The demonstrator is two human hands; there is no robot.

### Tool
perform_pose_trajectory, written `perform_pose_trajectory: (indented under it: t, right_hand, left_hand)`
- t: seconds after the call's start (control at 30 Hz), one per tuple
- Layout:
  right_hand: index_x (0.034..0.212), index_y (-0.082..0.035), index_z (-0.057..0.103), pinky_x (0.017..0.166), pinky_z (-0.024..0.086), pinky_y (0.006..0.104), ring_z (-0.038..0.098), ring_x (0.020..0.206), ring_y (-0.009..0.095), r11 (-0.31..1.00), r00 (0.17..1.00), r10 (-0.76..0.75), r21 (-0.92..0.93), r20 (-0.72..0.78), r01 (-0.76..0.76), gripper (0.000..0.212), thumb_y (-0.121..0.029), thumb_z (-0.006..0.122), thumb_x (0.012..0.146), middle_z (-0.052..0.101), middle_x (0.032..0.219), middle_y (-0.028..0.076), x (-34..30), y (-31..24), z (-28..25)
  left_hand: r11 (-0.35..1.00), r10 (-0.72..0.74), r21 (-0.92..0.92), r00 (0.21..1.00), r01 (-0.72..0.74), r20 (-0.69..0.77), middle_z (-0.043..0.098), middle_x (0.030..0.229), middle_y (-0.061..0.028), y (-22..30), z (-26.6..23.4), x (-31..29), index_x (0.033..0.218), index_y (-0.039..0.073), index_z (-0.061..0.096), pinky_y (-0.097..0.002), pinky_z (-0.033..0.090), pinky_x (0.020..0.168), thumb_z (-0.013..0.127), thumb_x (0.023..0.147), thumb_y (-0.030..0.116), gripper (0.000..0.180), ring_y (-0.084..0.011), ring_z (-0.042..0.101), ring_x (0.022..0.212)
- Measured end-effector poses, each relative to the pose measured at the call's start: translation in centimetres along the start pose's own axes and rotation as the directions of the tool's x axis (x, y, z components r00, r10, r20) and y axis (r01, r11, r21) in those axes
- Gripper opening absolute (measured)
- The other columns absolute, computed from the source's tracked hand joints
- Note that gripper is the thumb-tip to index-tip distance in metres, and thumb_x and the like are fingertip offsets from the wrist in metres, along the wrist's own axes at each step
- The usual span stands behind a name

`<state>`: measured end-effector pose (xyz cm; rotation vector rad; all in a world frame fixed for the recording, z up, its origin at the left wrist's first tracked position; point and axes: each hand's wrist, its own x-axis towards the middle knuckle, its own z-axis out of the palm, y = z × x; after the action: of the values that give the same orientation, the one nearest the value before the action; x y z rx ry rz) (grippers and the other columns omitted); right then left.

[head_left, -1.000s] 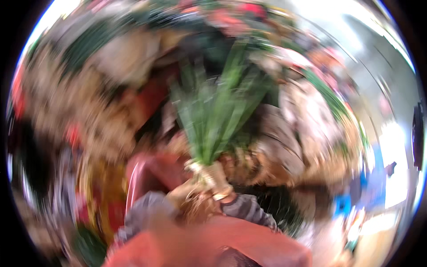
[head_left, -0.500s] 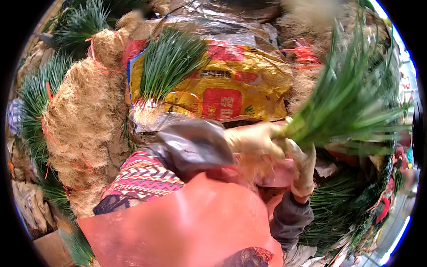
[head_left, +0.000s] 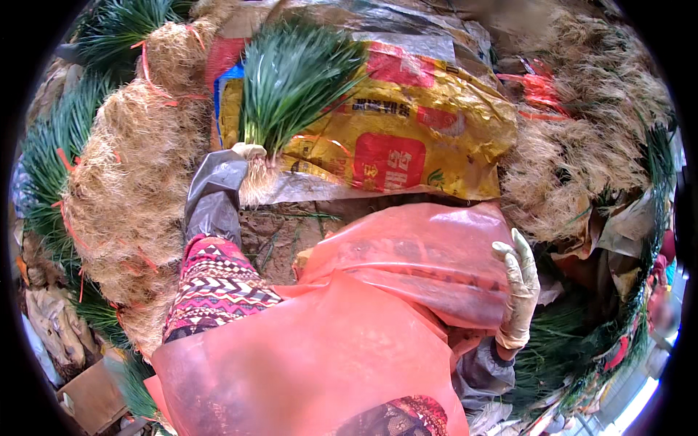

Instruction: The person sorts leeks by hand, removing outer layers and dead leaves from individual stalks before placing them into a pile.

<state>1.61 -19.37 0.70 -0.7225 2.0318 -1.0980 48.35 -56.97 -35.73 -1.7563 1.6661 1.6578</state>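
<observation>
Yellow sack (head_left: 476, 149) under green bunch (head_left: 294, 83); left grip (head_left: 249, 150) touching bunch, can't tell if clamped; right grip (head_left: 520, 287) spread beside red apron (head_left: 378, 323).

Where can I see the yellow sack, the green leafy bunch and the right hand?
Yellow sack (head_left: 459, 154), head view: bare yellow surface.
Green leafy bunch (head_left: 294, 87), head view: middle of the leaves.
Right hand (head_left: 520, 291), head view: middle of the glove.

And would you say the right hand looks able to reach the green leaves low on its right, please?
Probably yes: the gloved right hand looks open and empty beside the red plastic apron, and nothing visible seems to block the way to the green leaves close by.
</observation>
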Motion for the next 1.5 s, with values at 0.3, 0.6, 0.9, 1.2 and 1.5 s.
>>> perform_pose_trajectory:
  t: [0.3, 0.6, 0.9, 1.2, 1.5]
  right_hand:
    - [0.132, -0.005, 0.051, 0.087, 0.045, 0.0245, 0.059, 0.097, 0.011, 0.993, 0.997, 0.073, -0.091, 0.02, -0.071, 0.041, -0.009, 0.057, 0.092, 0.067, 0.105, 0.005, -1.0, 1.6, 1.4]
    - [0.132, -0.005, 0.052, 0.088, 0.046, 0.0264, 0.062, 0.097, 0.013, 0.974, 0.99, 0.139, -0.18, -0.021, -0.14, 0.039, -0.008, 0.057, 0.093, 0.068, 0.103, 0.007, -2.0, 3.4, 2.5]
    - [0.131, -0.007, 0.053, 0.085, 0.048, 0.0273, 0.063, 0.095, 0.014, 0.964, 0.995, 0.098, -0.244, -0.027, -0.102, 0.038, -0.009, 0.057, 0.093, 0.068, 0.105, 0.007, -2.9, 4.3, 3.5]
    - [0.115, -0.001, 0.063, 0.091, 0.047, 0.0276, 0.059, 0.107, 0.016, 0.991, 0.632, -0.108, -0.032, -0.767, 0.131, 0.025, 0.0, 0.049, 0.094, 0.061, 0.123, 0.007, -12.6, 9.5, -6.5]
    - [0.098, -0.01, 0.068, 0.077, 0.05, 0.0368, 0.066, 0.085, 0.027, 0.707, 0.071, 0.202, 0.096, -0.977, -0.701, 0.032, -0.039, 0.058, 0.088, 0.068, 0.093, 0.012, -22.7, 29.1, -9.1]
  left_hand:
    - [0.744, -0.083, 0.427, 0.705, 0.514, -0.704, 0.047, 0.139, -0.0121, 11.5, 5.3, -7.1, 0.151, 0.011, 0.008, -0.0461, 0.044, 0.095, 0.084, 0.067, 0.037, 0.116, -0.0278, 0.048, 0.124]
    - [0.808, -0.14, 0.368, 0.757, 0.46, -0.638, 0.024, 0.15, -0.014, 6.1, 6.3, 1.2, 0.15, 0.007, -0.001, -0.0533, 0.037, 0.103, 0.08, 0.067, 0.051, 0.124, -0.0319, 0.029, 0.137]
    - [0.853, 0.035, 0.429, 0.786, 0.298, -0.617, 0.033, 0.145, -0.025, 4.4, 4.9, 3.9, 0.147, -0.002, 0.012, -0.0416, 0.033, 0.108, 0.08, 0.067, 0.046, 0.116, -0.0397, 0.037, 0.131]
    - [0.707, 0.423, 0.707, 0.799, 0.005, -0.428, 0.041, 0.14, -0.0223, 6.9, 6.6, 3.5, 0.142, -0.003, 0.026, -0.0387, 0.035, 0.107, 0.068, 0.08, 0.035, 0.084, -0.0339, 0.042, 0.128]
    - [0.519, 0.851, 0.487, 0.478, -0.703, -0.217, 0.048, 0.136, -0.0195, 28.8, 15.7, -5.4, 0.136, -0.005, 0.041, -0.0359, 0.037, 0.106, 0.057, 0.093, 0.024, 0.054, -0.0281, 0.047, 0.126]
